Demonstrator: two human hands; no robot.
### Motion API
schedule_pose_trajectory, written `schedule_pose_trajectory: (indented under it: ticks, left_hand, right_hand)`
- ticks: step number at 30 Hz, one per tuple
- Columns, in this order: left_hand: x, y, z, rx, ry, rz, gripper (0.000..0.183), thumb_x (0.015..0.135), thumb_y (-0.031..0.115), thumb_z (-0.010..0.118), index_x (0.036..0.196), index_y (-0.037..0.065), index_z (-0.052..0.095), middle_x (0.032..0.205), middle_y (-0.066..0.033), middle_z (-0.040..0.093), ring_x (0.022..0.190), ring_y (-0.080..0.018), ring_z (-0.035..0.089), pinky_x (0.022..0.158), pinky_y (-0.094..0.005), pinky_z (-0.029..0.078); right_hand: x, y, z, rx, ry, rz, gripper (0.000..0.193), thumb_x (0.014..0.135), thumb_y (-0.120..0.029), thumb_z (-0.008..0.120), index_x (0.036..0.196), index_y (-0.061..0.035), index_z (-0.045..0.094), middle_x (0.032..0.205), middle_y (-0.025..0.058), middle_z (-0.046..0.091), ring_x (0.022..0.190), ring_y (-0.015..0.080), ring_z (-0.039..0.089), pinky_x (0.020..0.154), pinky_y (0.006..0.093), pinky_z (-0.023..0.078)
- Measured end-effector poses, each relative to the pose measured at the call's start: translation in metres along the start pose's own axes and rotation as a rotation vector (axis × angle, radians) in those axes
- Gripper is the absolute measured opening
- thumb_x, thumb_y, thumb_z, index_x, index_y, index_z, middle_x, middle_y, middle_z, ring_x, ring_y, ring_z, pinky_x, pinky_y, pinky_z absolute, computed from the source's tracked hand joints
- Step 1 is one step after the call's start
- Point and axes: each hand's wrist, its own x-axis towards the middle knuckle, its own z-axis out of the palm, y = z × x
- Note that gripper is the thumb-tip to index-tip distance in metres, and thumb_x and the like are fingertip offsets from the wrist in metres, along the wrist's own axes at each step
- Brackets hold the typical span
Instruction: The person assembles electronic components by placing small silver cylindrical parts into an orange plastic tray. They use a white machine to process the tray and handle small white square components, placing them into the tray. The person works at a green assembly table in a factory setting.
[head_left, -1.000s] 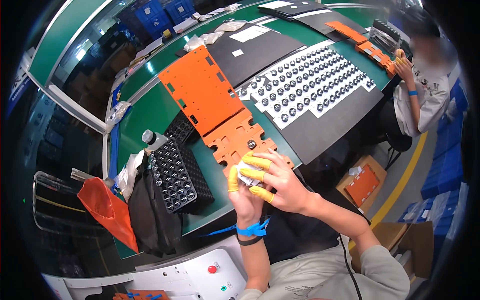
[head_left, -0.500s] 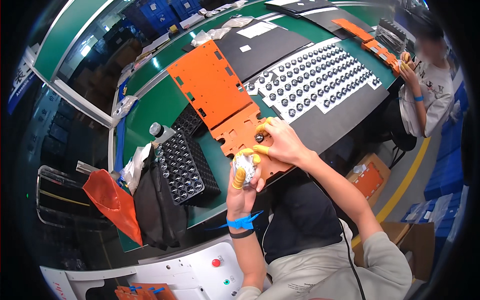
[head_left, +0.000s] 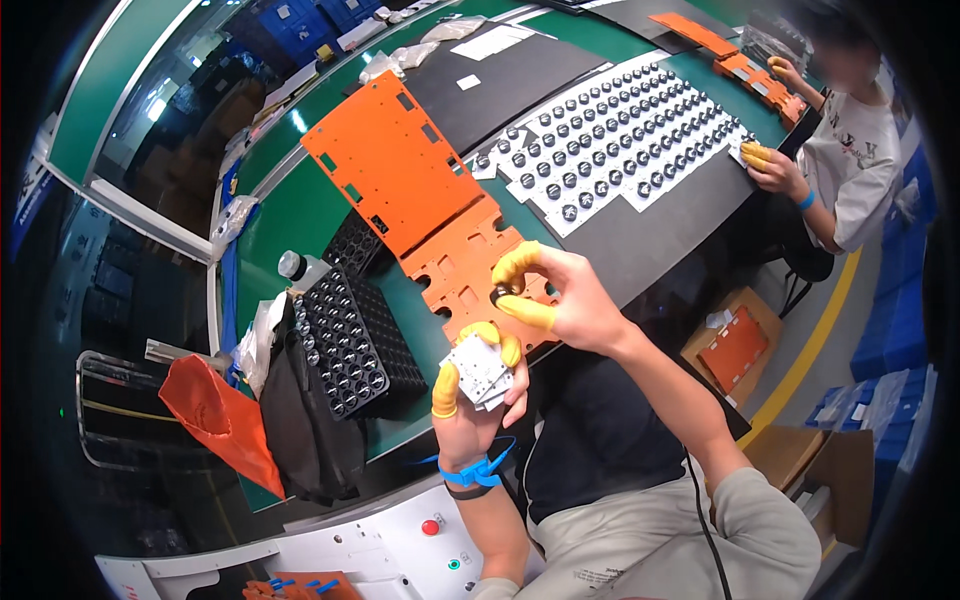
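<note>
My left hand (head_left: 468, 425), wearing yellow finger cots, grips a small stack of white square boards (head_left: 474, 368) with their flat faces up. Just above and to the right, my right hand (head_left: 565, 300) pinches a small round black part (head_left: 498, 294) between thumb and forefinger, also in yellow cots. Under both hands lies an orange fixture plate (head_left: 460, 262) with cutouts, hinged or joined to a larger flat orange panel (head_left: 395, 165) behind it. My fingers hide part of the black piece.
Black trays (head_left: 340, 345) of round parts stand at the left beside a clear bottle (head_left: 300, 268). White boards with rows of black round parts (head_left: 620, 140) lie on a dark mat (head_left: 690, 195). An orange bag (head_left: 220, 420) hangs at the table edge. A co-worker (head_left: 845, 150) sits far right.
My right hand has lifted toward me off the orange fixture with the black part pinched. The white boards in my left hand have tilted face up. The co-worker's hand has reached to the white boards.
</note>
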Motion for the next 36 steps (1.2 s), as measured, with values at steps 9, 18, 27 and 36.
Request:
schedule_pose_trajectory:
  ticks: [9,18,27,36]
  left_hand:
    - [-0.012,-0.01,0.015,0.274,0.328,0.139,0.071,0.082,0.053,0.074,0.13,0.007,0.048,0.102,-0.0044,0.06,0.071,-0.008,0.052,0.054,-0.02,0.041]
    - [-0.015,-0.023,0.013,0.386,0.388,0.363,0.077,0.084,0.033,0.079,0.144,0.004,0.041,0.122,-0.0112,0.06,0.1,-0.0165,0.065,0.079,-0.0252,0.057]
    - [-0.02,-0.018,0.018,0.954,0.38,0.611,0.064,0.068,0.016,0.092,0.122,0.0,0.064,0.114,-0.0099,0.065,0.098,-0.016,0.062,0.087,-0.0293,0.05]
    - [-0.024,-0.015,0.02,1.182,0.353,0.605,0.066,0.067,0.02,0.092,0.122,-0.002,0.062,0.113,-0.0092,0.064,0.098,-0.0166,0.06,0.086,-0.0295,0.049]
  right_hand:
    - [-0.042,-0.036,0.011,0.004,-0.077,-0.098,0.03,0.077,0.001,0.071,0.106,-0.0016,0.067,0.101,0.008,0.067,0.093,0.0167,0.062,0.085,0.0294,0.05]
    - [-0.044,-0.037,0.013,-0.192,-0.012,-0.133,0.03,0.074,-0.011,0.083,0.101,-0.0046,0.07,0.096,0.0055,0.066,0.095,0.0218,0.059,0.085,0.0335,0.046]
    - [-0.045,-0.061,0.006,-0.238,-0.188,-0.003,0.023,0.078,-0.01,0.082,0.095,-0.0017,0.07,0.083,0.0057,0.06,0.076,0.0161,0.059,0.07,0.0296,0.048]
    - [-0.055,-0.053,0.005,0.089,-0.189,0.29,0.022,0.084,-0.007,0.079,0.1,0.0019,0.068,0.094,0.0076,0.071,0.085,0.011,0.065,0.077,0.027,0.052]
